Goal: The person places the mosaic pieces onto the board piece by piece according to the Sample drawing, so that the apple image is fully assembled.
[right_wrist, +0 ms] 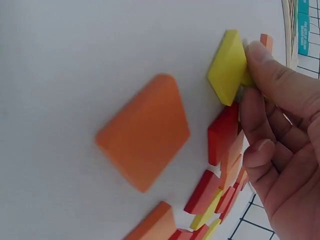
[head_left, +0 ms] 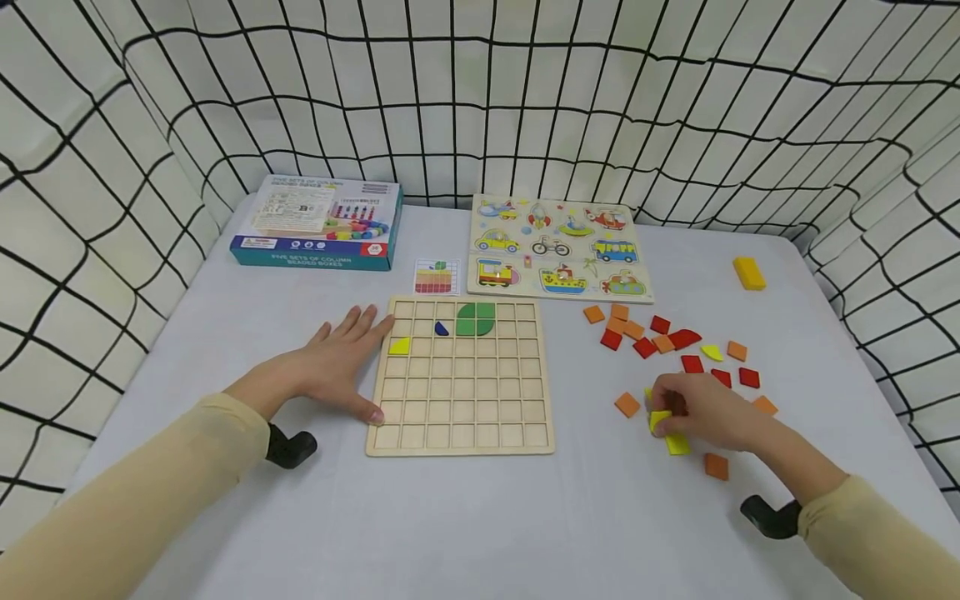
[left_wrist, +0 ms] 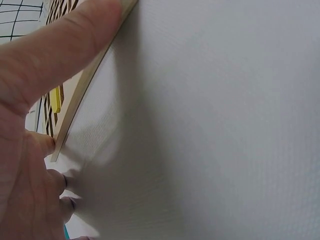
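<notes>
A wooden grid board point(head_left: 457, 389) lies on the table. It carries a green leaf shape of several tiles point(head_left: 476, 319), a dark blue piece point(head_left: 442, 329) and a yellow tile point(head_left: 400, 346) near its left edge. My left hand point(head_left: 333, 367) is spread beside the board, its thumb and a fingertip touching the left edge. Over the loose pieces at the right, my right hand point(head_left: 705, 408) pinches a small yellow tile point(head_left: 659, 419) between thumb and curled fingers. Another yellow tile point(right_wrist: 228, 69) lies right by the fingertips; the pinched one is partly hidden.
Loose orange tiles point(head_left: 627, 405) and red tiles point(head_left: 748, 377) are scattered around the right hand. Behind the board are a small pattern card point(head_left: 437, 277), a vehicle picture puzzle point(head_left: 558, 250) and a bead box point(head_left: 318, 223). A yellow block point(head_left: 748, 273) stands far right. Black netting surrounds the table.
</notes>
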Available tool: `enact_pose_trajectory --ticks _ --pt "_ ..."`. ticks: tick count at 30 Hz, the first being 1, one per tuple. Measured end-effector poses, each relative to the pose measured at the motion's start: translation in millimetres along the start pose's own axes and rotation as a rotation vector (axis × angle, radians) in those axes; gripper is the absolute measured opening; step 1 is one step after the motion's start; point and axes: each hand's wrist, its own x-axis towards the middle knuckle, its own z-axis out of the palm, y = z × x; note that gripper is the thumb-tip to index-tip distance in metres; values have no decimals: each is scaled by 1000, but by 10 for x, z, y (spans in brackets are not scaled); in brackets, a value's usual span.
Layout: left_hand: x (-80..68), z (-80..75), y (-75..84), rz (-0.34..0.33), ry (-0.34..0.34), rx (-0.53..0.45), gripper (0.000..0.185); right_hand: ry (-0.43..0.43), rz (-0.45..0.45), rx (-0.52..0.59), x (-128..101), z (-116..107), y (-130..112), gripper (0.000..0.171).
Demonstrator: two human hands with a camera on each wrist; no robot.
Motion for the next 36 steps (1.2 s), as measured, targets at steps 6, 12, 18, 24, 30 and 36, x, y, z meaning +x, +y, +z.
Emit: enact_pose_trajectory --ticks 6,12,18,24,30,36 --pt "7 7 8 4 -1 0 143 10 -23 21 207 -139 -153 24" --pt "-39 -7 25 6 10 -4 144 16 -87 78 731 -88 -566 14" --pt "-33 -6 12 -5 2 -5 144 3 -184 197 1264 -49 -1015 8" --pt "-4 16 1 -8 -1 -1 143 0 -223 230 1627 54 -1355 8" --pt "-10 17 24 -3 8 1 144 -12 -216 231 1841 169 -1669 9" --pt "-33 -14 44 -6 4 -1 144 -14 -209 216 1967 281 -1921 7"
